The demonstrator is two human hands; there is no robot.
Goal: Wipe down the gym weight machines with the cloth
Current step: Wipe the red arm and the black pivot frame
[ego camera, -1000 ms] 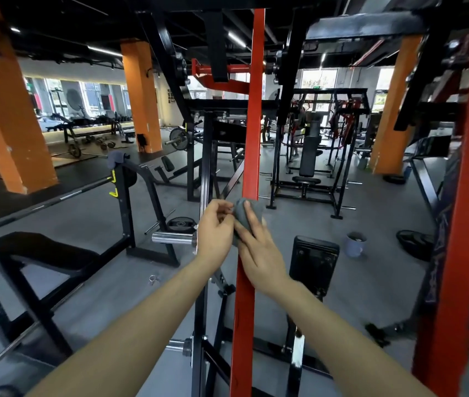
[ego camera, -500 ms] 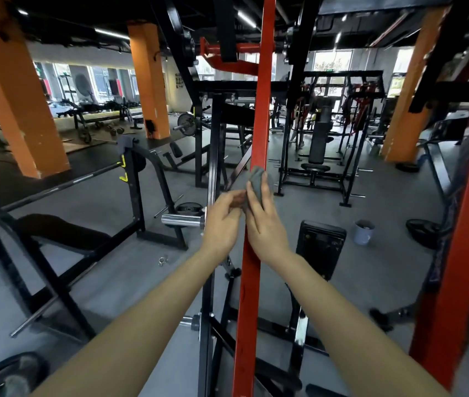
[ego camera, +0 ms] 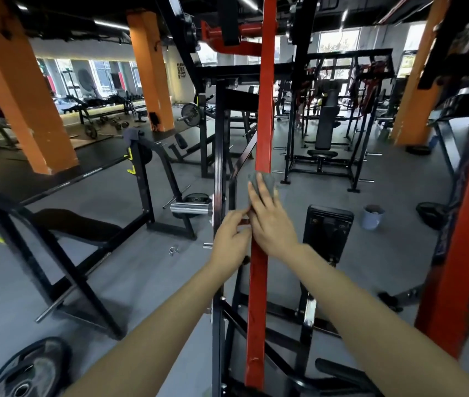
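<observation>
At frame centre, a weight machine's red post point(ego camera: 264, 110) runs top to bottom. The right hand point(ego camera: 273, 227) presses flat-fingered against it, the left hand point(ego camera: 230, 239) just beside appears to pinch its left edge, and the grey cloth point(ego camera: 270, 183) lies under the right fingertips.

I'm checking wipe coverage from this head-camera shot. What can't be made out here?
Head view: most of the cloth lies under the right hand, so its soiling is hidden.
Head view: fingertips of the left hand are masked by the right hand and the red bar; what they pinch is unclear.
Head view: the red bar's top is cut off by the upper edge.
Head view: contents of the bucket are too small.
</observation>
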